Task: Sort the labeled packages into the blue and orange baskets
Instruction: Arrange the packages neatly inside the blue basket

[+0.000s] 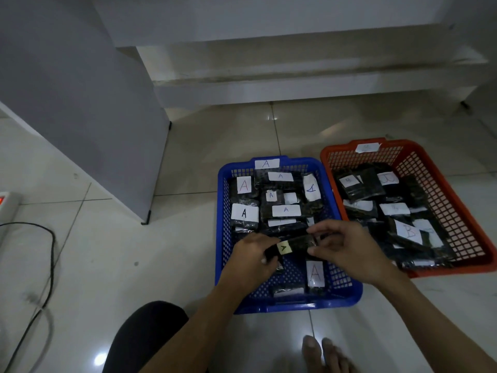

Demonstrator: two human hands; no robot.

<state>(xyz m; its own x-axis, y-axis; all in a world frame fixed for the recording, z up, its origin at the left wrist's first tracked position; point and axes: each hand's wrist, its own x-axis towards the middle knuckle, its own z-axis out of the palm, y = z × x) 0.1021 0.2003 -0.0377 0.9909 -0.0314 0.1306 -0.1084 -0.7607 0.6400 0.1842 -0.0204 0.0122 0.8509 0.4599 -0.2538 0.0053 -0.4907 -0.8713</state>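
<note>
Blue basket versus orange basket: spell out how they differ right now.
The blue basket carries a tag marked A on its far rim; the orange basket carries a tag whose letter is too blurred to read. Packages in the blue basket show A labels, while at least one in the orange basket shows B. Both hands, left hand and right hand, hold an A-labeled package over the blue basket, not the orange basket. Both are perforated plastic baskets on the floor.

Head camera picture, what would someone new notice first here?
Probably the two hands, left hand and right hand, holding one dark package with a label marked A over the blue basket. That basket, tagged A, holds A-labelled packages. The orange basket beside it to the right holds more dark packages, one clearly marked B.
</note>
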